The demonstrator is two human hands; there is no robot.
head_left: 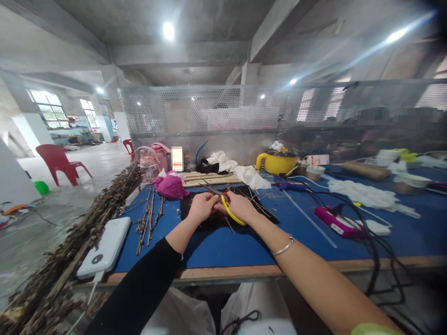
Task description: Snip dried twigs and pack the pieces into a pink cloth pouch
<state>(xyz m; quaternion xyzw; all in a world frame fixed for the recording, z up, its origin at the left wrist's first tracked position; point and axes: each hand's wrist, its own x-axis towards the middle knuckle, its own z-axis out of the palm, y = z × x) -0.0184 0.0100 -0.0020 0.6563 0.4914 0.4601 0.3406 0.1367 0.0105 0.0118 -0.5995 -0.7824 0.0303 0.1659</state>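
Observation:
In front of me my right hand is closed round the yellow-handled scissors, whose blades point up and to the left. My left hand is pinched close beside them, its fingertips at a thin dry twig; the grip itself is partly hidden. Both hands are over a black cloth with bits of twig scattered on it. To the left, several dry brown stems lie on the blue tabletop.
A long heap of dried stalks runs along the table's left side, beside a white power bank. Behind my hands are a purple cloth bundle, pale sticks and a yellow pot. Black cables and a purple power strip lie right.

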